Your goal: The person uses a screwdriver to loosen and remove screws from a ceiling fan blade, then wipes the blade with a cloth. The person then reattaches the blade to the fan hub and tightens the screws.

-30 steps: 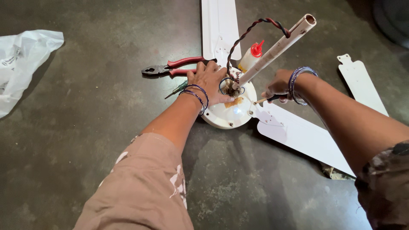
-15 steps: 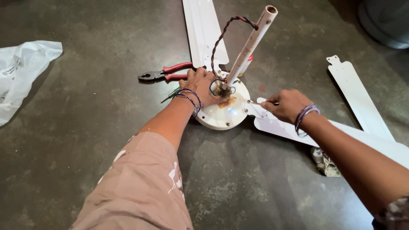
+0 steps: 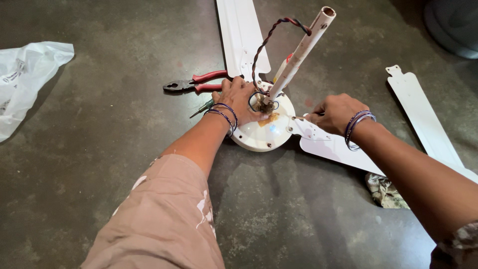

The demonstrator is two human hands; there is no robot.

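Observation:
A white ceiling fan lies on the dark floor. My left hand rests flat on its round motor housing, fingers spread beside the base of the tilted down rod. A twisted red and black wire loops from the hub up to the rod. My right hand is closed on a thin screwdriver, its tip pointing left at the bracket of the attached blade. A second attached blade runs away toward the top.
Red-handled pliers and a small green screwdriver lie just left of my left hand. A loose white blade lies at the right, a crumpled cloth below it. A white plastic bag is far left, a dark round container at top right.
My right hand has drawn back from the hub to the blade bracket, gripping the screwdriver. My left hand has stayed on the motor housing.

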